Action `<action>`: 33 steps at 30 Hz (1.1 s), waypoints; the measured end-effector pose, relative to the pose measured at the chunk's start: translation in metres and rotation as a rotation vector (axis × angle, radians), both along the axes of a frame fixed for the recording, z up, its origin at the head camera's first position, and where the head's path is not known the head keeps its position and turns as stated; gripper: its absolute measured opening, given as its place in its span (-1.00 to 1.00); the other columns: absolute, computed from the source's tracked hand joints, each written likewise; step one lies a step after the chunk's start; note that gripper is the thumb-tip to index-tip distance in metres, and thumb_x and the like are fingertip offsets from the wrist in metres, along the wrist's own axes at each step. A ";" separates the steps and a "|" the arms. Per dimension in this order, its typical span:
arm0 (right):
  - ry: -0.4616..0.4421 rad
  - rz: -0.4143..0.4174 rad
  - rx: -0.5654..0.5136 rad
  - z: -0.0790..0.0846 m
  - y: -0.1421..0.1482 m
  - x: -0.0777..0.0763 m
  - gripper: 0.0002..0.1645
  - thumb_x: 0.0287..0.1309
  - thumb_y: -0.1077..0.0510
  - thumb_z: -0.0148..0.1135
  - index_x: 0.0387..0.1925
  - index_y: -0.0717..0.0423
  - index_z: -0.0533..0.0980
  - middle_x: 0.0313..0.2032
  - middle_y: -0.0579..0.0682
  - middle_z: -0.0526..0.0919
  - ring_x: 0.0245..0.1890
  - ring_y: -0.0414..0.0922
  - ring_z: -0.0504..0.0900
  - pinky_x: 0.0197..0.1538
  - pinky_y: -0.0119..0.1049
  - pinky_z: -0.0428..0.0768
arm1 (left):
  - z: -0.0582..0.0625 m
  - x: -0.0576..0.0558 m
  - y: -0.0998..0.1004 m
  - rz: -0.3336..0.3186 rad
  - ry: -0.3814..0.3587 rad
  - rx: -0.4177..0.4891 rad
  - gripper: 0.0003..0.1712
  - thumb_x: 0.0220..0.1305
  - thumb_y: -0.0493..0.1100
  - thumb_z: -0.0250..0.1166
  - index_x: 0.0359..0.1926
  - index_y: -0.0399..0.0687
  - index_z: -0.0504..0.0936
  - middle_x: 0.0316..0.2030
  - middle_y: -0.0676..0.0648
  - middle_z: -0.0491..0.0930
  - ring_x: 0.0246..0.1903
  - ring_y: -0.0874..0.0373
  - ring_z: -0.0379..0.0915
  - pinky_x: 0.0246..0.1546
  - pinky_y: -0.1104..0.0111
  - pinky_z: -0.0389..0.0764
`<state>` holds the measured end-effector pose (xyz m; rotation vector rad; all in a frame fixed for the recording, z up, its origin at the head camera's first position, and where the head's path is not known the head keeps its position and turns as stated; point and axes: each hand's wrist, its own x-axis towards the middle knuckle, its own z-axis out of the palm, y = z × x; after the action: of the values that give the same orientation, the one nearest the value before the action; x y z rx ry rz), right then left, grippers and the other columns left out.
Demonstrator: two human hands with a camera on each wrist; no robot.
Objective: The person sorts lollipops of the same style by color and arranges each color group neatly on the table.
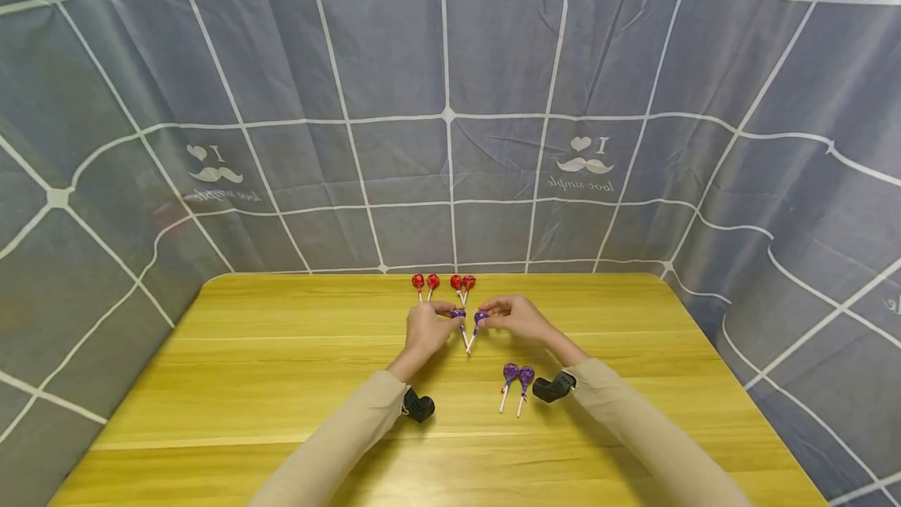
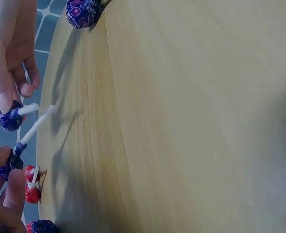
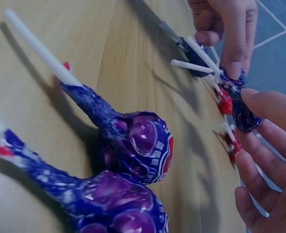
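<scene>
Between thumb and fingers, my left hand point(image 1: 428, 331) pinches a purple-wrapped lollipop point(image 1: 459, 314) by its head. Facing it, my right hand point(image 1: 519, 316) pinches a second purple lollipop point(image 1: 482, 317) the same way. Their white sticks slant toward the near side and come together at the ends in the head view, forming a V. In the left wrist view both held lollipops are over the far part of the table, the right-hand one point(image 2: 10, 120) above the left-hand one point(image 2: 16, 150). Another dark purple lollipop point(image 3: 197, 60) lies beyond the left hand in the right wrist view.
Two purple lollipops point(image 1: 510, 372) lie side by side near my right wrist. Along the back edge of the wooden table point(image 1: 281, 382) are two pairs of red lollipops, a left pair point(image 1: 418, 282) and a right pair point(image 1: 468, 282). A grey checked curtain point(image 1: 394, 163) hangs behind.
</scene>
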<state>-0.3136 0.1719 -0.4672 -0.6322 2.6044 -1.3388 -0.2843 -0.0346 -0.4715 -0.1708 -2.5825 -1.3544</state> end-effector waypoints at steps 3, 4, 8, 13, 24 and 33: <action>-0.003 0.003 0.003 0.000 -0.003 -0.004 -0.59 0.06 0.10 0.40 -0.08 0.26 0.62 -0.21 0.15 0.72 -0.27 -0.16 0.65 -0.21 -0.40 0.57 | -0.001 -0.003 0.003 -0.003 0.001 0.013 -0.75 0.04 -0.19 0.45 -0.22 -0.19 0.76 -0.38 -0.11 0.75 -0.65 0.27 0.43 -0.57 0.46 0.37; -0.009 0.000 -0.001 0.000 -0.004 -0.006 -0.59 0.05 0.11 0.40 -0.09 0.27 0.62 -0.21 0.16 0.72 -0.28 -0.16 0.66 -0.22 -0.40 0.57 | -0.001 -0.004 0.004 -0.005 0.007 0.009 -0.75 0.04 -0.19 0.45 -0.22 -0.20 0.76 -0.37 -0.12 0.76 -0.63 0.24 0.46 -0.53 0.43 0.40; -0.019 0.004 -0.003 -0.003 -0.006 -0.012 -0.59 0.04 0.14 0.41 -0.09 0.30 0.62 -0.21 0.18 0.73 -0.27 -0.15 0.68 -0.23 -0.43 0.56 | -0.003 -0.006 0.005 -0.005 0.011 -0.022 -0.77 0.06 -0.20 0.44 -0.23 -0.20 0.76 -0.35 -0.12 0.76 -0.43 0.09 0.62 -0.28 0.27 0.48; -0.039 0.014 0.010 -0.006 -0.008 -0.019 -0.58 0.05 0.16 0.40 -0.07 0.32 0.60 -0.20 0.20 0.73 -0.25 -0.11 0.70 -0.23 -0.43 0.57 | -0.006 -0.008 0.005 -0.035 0.016 -0.043 -0.79 0.07 -0.24 0.43 -0.24 -0.25 0.75 -0.35 -0.16 0.75 -0.28 0.02 0.67 -0.27 0.25 0.58; -0.043 0.052 0.079 -0.010 -0.010 -0.025 -0.62 0.11 0.18 0.36 -0.06 0.32 0.61 -0.12 0.22 0.71 -0.11 0.04 0.68 -0.02 -0.23 0.61 | -0.008 -0.008 0.012 0.003 0.003 -0.084 -0.79 0.07 -0.27 0.43 -0.26 -0.31 0.75 -0.38 -0.19 0.75 -0.34 0.01 0.68 -0.30 0.22 0.61; -0.018 0.042 0.106 -0.011 -0.013 -0.026 -0.65 0.10 0.19 0.35 -0.09 0.32 0.62 -0.16 0.21 0.72 -0.14 0.03 0.69 -0.04 -0.25 0.61 | -0.010 -0.009 0.015 0.029 0.026 -0.119 -0.80 0.05 -0.26 0.44 -0.28 -0.29 0.76 -0.42 -0.17 0.74 -0.39 0.02 0.67 -0.35 0.24 0.60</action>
<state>-0.3400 0.1585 -0.4785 -0.6504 2.6118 -1.1806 -0.2934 -0.0192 -0.4812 -0.1684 -2.6340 -1.1816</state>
